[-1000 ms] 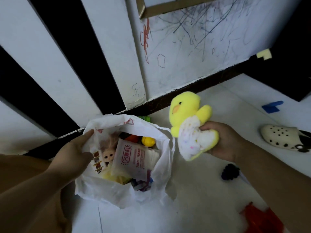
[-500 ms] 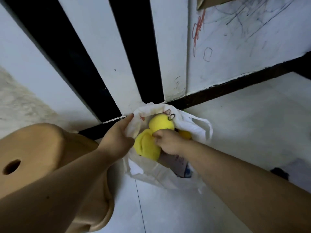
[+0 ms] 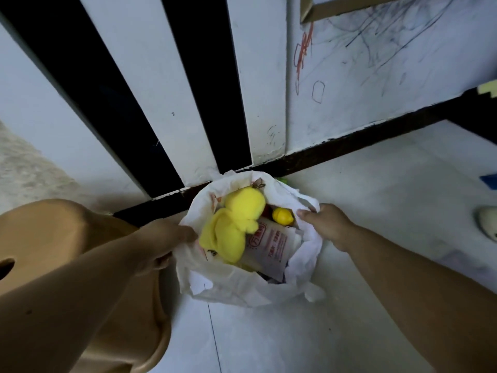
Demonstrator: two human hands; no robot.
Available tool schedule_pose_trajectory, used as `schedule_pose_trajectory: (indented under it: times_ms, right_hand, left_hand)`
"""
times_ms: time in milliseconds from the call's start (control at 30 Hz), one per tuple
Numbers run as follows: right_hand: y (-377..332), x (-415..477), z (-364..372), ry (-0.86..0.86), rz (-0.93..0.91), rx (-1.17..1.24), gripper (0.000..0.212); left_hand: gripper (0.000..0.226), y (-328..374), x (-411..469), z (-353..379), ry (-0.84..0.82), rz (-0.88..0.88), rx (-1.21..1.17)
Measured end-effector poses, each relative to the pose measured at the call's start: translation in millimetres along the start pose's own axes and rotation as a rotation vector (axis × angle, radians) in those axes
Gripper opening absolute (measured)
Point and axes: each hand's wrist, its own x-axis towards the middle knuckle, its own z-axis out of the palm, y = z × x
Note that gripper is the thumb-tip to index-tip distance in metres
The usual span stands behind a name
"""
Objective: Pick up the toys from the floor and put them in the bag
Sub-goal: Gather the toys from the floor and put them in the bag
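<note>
Between your left hand (image 3: 164, 242) and right hand (image 3: 326, 224), each pinching the bag (image 3: 236, 290) rim, the plush duck (image 3: 236, 224) lies stowed; release the right hand and fetch another toy.

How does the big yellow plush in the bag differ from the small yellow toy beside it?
The plush duck is far larger than the small yellow toy. The plush looks soft and fuzzy; the small toy looks smooth and shiny. The plush lies on top; the small toy sits deeper. Both are yellow and inside the white bag.

Pale floor (image 3: 376, 211) fills the lower right; white bag (image 3: 242, 289) at centre; tan stool (image 3: 53, 238) lower left; white shoe (image 3: 488, 224) right edge.
</note>
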Motion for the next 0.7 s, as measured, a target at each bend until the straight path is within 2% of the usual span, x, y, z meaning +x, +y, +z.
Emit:
schedule_pose_trajectory:
  times_ms: [67,167,267,500,600,700]
  right_hand:
    - [-9.9,-7.5,-5.7,0.020,-0.024,0.046,0.040]
    - [-32.9,-24.0,-21.3,0.026,-0.064,0.131,0.031]
    - [-62.5,-43.1,-39.3,0.065,-0.100,0.269,0.024]
    - [-107.2,-75.5,-81.5,0.060,-0.184,0.524,0.016]
    - [-121.2,-83.5,-101.8,0.065,-0.250,0.476,0.004]
    - [-136.6,-87.5,-124.4,0.045,-0.295,0.432,0.023]
  left_hand:
    - [0.045,5.4,-4.1,-6.4,-0.026,0.032,-0.012]
    - [0.024,16.4,-16.3,-14.0,-0.047,0.099,-0.048]
    - [0.016,25.7,-24.8,-15.9,-0.068,0.177,-0.164]
    - [0.023,61.7,-41.4,10.2,0.008,0.279,-0.378]
    - [0.026,85.0,-45.0,15.9,-0.033,0.312,-0.476]
    - [0.029,113.9,-46.6,21.8,-0.044,0.352,-0.510]
